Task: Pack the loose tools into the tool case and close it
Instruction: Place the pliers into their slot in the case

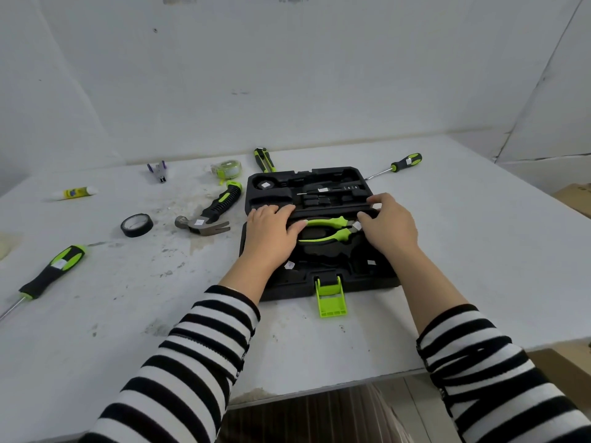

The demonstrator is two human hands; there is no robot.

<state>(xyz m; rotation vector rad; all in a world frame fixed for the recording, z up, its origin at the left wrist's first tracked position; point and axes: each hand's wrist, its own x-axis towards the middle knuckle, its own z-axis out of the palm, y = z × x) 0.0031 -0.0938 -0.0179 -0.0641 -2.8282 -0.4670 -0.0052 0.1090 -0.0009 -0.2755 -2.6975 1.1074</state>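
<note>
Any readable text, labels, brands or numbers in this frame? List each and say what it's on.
No text can be read in the head view.
Glue stick: yellow label with blue print, too blurred to read.
White stickers in the tool case and on the hammer, near screwdriver and far screwdriver: too small to tell whether they carry print.

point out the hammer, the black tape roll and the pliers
hammer (pixel 224 199), head view, on its black and green handle
black tape roll (pixel 136 233), head view, on its near outer wall
pliers (pixel 326 222), head view, on the upper green handle
</note>
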